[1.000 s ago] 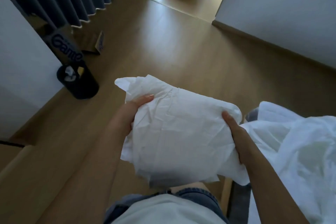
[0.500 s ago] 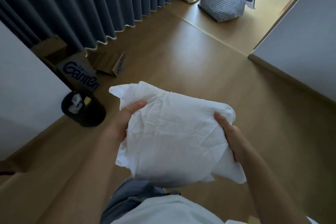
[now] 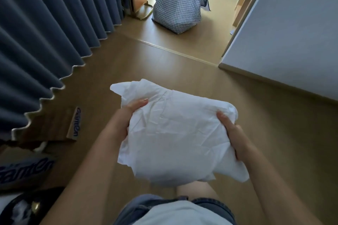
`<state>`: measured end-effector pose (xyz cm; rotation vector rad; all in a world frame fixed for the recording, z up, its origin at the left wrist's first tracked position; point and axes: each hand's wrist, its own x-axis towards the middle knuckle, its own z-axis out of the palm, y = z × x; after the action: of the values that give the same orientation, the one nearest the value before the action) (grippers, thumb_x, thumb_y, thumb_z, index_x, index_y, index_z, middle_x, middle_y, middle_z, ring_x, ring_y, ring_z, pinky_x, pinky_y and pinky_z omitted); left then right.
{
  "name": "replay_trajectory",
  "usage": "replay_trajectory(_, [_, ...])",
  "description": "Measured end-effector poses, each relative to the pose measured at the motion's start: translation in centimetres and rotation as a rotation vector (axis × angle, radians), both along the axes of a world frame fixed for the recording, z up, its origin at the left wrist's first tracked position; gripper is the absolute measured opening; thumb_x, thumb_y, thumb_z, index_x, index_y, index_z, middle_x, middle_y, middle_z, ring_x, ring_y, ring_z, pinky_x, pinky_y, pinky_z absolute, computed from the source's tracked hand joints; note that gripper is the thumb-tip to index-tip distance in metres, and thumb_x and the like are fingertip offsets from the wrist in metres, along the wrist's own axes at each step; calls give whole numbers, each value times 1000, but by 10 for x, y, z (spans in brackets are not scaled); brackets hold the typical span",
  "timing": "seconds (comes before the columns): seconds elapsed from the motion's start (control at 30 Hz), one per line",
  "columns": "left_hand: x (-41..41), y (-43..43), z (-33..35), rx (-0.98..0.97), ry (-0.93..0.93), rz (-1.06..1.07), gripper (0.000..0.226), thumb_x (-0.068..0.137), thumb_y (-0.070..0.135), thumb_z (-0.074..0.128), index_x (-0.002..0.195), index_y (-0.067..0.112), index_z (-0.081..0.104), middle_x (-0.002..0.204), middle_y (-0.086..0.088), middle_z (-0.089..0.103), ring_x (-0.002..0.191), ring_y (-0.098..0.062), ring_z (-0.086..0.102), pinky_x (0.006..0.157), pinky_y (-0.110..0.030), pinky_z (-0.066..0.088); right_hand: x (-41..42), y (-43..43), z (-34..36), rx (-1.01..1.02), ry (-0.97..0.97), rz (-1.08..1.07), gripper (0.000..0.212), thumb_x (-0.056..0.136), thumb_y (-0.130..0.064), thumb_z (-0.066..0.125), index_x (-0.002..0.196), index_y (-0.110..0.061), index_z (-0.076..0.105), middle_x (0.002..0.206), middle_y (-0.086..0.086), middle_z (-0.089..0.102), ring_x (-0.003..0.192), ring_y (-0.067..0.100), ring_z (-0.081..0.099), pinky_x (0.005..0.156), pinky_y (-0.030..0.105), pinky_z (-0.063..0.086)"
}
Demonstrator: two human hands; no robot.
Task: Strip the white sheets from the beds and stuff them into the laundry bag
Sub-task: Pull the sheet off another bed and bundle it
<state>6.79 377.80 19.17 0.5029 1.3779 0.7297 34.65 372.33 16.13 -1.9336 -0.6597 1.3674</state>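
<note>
Vs 0.5 s ago: view has shifted fwd. The laundry bag [image 3: 178, 3] is now bigger and sits at top centre. The black bin [image 3: 23, 206] has slid to the bottom-left corner, and the cardboard box [image 3: 53, 128] is now at mid-left. Grip on the sheet bundle [image 3: 173, 139] is unchanged.

Bundle: white, crumpled, wadded into a rough pillow shape. It's held in the air at frame centre, over the wood floor [image 3: 274, 142], in front of the person's torso.

Left hand [image 3: 128, 117] grasps the bundle's left edge, thumb on top, fingers hidden under the cloth. Right hand [image 3: 232, 133] grasps the right edge the same way: thumb on top, rest out of sight.

Bag: checked fabric, upright on the floor beyond a threshold strip [image 3: 175, 51], well apart from the bundle. Mouth open or not: can't tell.

Blue-grey curtain [image 3: 45, 33] fills upper left; pale wall [image 3: 292, 33] at upper right.
</note>
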Motion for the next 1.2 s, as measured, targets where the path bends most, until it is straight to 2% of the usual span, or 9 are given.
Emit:
replay_trajectory(0.1, [33,85,-13,9,27,-30,61,62,46,80,115,25,62,98,-9,74,89,-29,72,79,-39,55,34,78,-4,-10,-11,-22,65,77,-65,59,115,-12,60,102,7,69,92,26,65,84,40,51])
replay_trajectory(0.23, [76,187,-12,9,8,5,39,73,40,74,107,23,63,87,-7,75,79,-24,73,67,-33,54,78,187,5,8,0,26,67,75,-65,60,116,-12,61,102,7,70,91,26,67,80,37,52])
replay_trajectory(0.37, [99,278,-12,26,-18,57,54,66,42,76,115,23,62,101,-10,73,92,-30,70,74,-37,54,106,299,11,12,-14,81,69,72,-67,62,116,-14,62,101,6,71,91,25,67,81,38,52])
replay_trajectory(0.53, [104,406,-27,0,-39,103,20,82,33,68,97,22,63,84,-9,75,87,-30,68,73,-37,52,112,441,-4,25,-21,128,71,73,-66,63,123,-16,58,107,5,69,95,23,66,88,40,50])
replay_trajectory(0.77, [118,637,-16,0,-20,2,20,84,31,66,100,20,63,92,-13,72,86,-30,67,74,-37,52,121,642,-10,4,24,22,80,59,-72,68,113,-13,65,99,5,72,90,25,69,90,42,52])
replay_trajectory(0.93, [151,776,-13,-7,-29,-68,20,84,33,65,102,22,66,84,-8,75,77,-25,71,67,-33,51,149,763,-6,42,26,-95,60,76,-58,67,119,-17,60,104,4,68,89,19,65,68,29,50])
replay_trajectory(1.0, [169,827,-19,-24,-43,-65,16,85,31,65,97,21,66,79,-7,75,78,-25,69,68,-33,51,167,809,-13,41,34,-109,66,73,-59,69,121,-15,60,103,4,69,89,19,66,67,29,50])
replay_trajectory(1.1, [202,907,-28,-49,-48,-82,18,85,32,66,97,20,62,74,-6,75,78,-25,68,66,-32,51,202,887,-28,-7,10,-140,92,60,-69,73,130,-14,53,112,5,66,95,24,65,78,34,53])
replay_trajectory(1.2, [236,985,-28,-48,-36,-76,12,89,32,61,83,23,54,53,1,68,61,-19,67,54,-27,47,234,967,-35,-13,27,-140,98,50,-75,74,128,-20,56,112,2,68,96,23,66,85,38,54])
